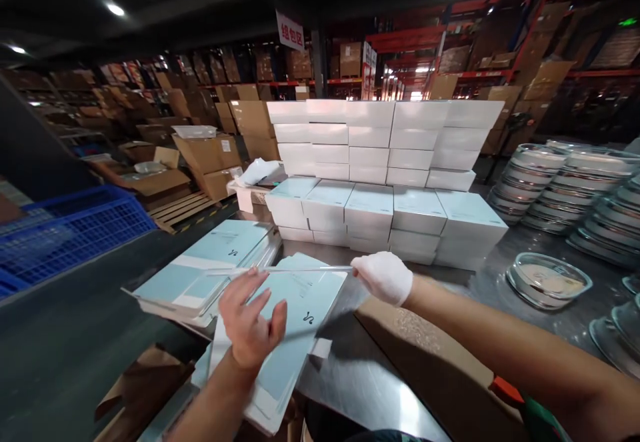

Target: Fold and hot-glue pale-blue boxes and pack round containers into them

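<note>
Forearms (pixel 220 392): yours, nearest the camera; left rises from the lower left, right reaches in from the right edge.
Racking (pixel 405 42): red, loaded with cartons, across the top of the frame.
Steel table (pixel 360 362): under your work, lower centre to right.
White boxes (pixel 370 129): stacked behind your hands, centre of frame; the front row is lower, with pale blue tops.
Blue crate (pixel 100 222): mesh-sided, left edge.
Round containers (pixel 530 182): several stacks, right side.
Pale blue pile (pixel 300 302): flat printed pieces, below centre, beneath your left hand; second pile (pixel 215 255) just left of it.
Right hand (pixel 385 277): white-gloved, centre; your fingertips pinch the near end of the strip.
Left hand (pixel 253 322): bare, fingers apart and half curled, fingertips at the strip; cannot tell whether they touch it.
Strip (pixel 310 269): thin, pale, almost horizontal, left of your glove, above the pile.
</note>
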